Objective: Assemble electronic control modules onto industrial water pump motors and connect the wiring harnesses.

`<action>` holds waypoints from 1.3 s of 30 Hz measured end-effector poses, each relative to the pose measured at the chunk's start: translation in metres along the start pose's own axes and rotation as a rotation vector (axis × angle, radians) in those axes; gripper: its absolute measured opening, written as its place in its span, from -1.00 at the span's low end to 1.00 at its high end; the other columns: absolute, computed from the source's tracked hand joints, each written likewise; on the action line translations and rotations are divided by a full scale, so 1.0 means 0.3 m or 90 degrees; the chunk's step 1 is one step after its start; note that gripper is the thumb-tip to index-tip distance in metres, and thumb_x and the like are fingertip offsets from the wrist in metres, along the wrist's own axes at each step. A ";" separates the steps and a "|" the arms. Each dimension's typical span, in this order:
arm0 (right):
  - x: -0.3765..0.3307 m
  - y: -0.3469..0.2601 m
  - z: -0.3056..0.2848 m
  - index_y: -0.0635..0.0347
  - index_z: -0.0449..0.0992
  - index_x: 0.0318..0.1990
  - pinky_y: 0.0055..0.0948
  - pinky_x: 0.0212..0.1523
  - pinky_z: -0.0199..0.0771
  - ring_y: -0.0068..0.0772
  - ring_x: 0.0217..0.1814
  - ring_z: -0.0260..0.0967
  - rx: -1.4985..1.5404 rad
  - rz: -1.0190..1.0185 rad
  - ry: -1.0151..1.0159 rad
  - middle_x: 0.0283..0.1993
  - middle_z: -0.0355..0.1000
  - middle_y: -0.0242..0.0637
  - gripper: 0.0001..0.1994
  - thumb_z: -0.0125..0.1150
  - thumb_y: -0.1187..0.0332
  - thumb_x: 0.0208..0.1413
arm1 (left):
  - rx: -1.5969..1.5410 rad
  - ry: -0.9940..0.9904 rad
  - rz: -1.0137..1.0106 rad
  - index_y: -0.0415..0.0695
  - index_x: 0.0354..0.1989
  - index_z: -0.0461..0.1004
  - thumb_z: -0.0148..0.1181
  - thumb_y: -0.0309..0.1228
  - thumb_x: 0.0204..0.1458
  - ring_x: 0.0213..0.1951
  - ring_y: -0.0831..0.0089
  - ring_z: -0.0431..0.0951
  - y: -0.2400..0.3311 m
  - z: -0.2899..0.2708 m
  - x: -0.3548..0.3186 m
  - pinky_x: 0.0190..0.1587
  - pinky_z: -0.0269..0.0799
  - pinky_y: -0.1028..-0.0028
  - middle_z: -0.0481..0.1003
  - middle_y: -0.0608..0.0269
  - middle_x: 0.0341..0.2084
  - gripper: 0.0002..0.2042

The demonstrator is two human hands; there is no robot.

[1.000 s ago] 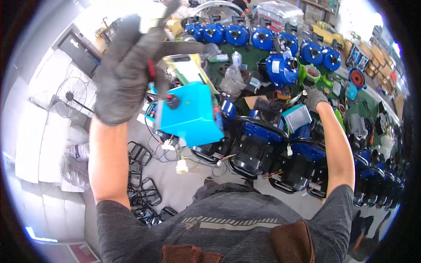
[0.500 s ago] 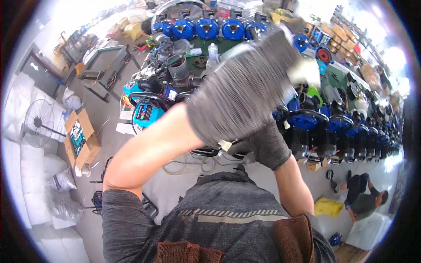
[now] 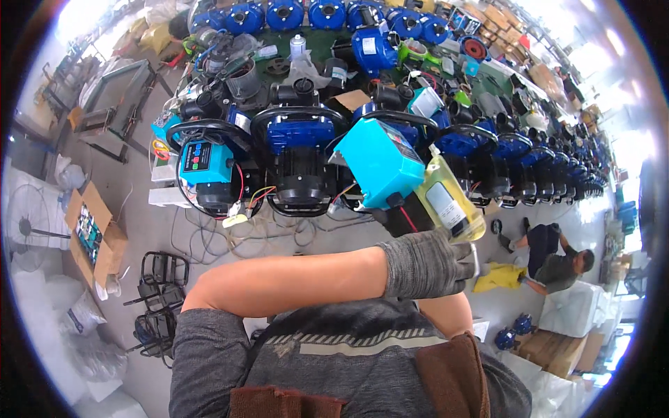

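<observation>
Cyan control box (image 3: 380, 164), a square plastic housing with a black cable gland and red wire at its lower corner, is held tilted above the row of blue motor units (image 3: 300, 150), with a clear bottle of yellow liquid (image 3: 449, 198) touching its right side. Left hand (image 3: 425, 265), in a grey knit glove, crosses the body just below both items; the glove looks closed toward the box's lower end, but the fingers are hidden, so the exact grip cannot be confirmed. Right hand is concealed behind the left forearm; its state cannot be determined. Hazard assessment: the box sits at a steep angle on what appears to be a corner hold, so a slip could drop it onto the motor units or strain the attached wire. The bottle, leaning and unsupported from below as far as visible, could tip and spill liquid over the electrical parts and loose cables (image 3: 230, 230) on the floor.
</observation>
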State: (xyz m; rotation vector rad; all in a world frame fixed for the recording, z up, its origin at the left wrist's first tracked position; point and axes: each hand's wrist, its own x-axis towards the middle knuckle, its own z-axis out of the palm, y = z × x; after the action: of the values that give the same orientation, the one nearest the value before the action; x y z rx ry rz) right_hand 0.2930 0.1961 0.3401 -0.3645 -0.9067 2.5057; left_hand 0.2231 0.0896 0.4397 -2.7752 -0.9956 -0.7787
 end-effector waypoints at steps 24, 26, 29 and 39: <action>-0.003 -0.080 -0.101 0.22 0.16 0.49 0.00 0.37 0.44 0.00 0.38 0.39 0.024 0.262 -0.180 0.41 0.32 0.05 0.23 0.39 -0.51 -0.20 | -0.313 0.118 -0.629 -0.07 0.51 0.01 0.76 -0.19 -0.42 0.43 0.13 0.21 -0.071 -0.215 -0.401 0.39 0.27 0.19 0.20 -0.02 0.39 0.25; -0.018 -0.058 -0.120 0.11 0.19 0.49 0.16 0.38 0.37 0.07 0.42 0.33 0.175 0.340 -0.224 0.44 0.31 -0.03 0.07 0.44 -0.35 -0.07 | -0.428 0.078 -0.585 -0.06 0.55 -0.08 0.75 -0.21 -0.37 0.47 0.13 0.16 -0.059 -0.169 -0.401 0.44 0.19 0.19 0.20 -0.01 0.40 0.28; -0.033 -0.044 -0.130 0.12 0.16 0.50 0.12 0.40 0.35 0.05 0.43 0.33 0.139 0.327 -0.230 0.46 0.28 -0.04 0.01 0.34 -0.33 0.05 | -0.491 0.096 -0.583 -0.03 0.58 -0.13 0.73 -0.22 -0.31 0.43 0.15 0.22 -0.047 -0.130 -0.397 0.44 0.19 0.21 0.25 0.02 0.38 0.28; -0.005 -0.027 -0.064 0.12 0.45 0.24 -0.27 0.10 0.59 -0.31 0.13 0.49 0.057 0.175 -0.023 0.12 0.52 -0.21 -0.30 0.26 -0.25 0.19 | -0.610 0.469 -0.601 -0.11 0.57 -0.10 0.74 -0.26 -0.34 0.36 0.26 0.35 0.006 -0.042 -0.462 0.36 0.36 0.20 0.28 0.12 0.39 0.29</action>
State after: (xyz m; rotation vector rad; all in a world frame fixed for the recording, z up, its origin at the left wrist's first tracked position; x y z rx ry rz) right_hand 0.3043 0.2113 0.3310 -0.4422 -0.8007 2.8005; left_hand 0.1276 0.0061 0.3824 -1.8738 -2.0697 -2.6955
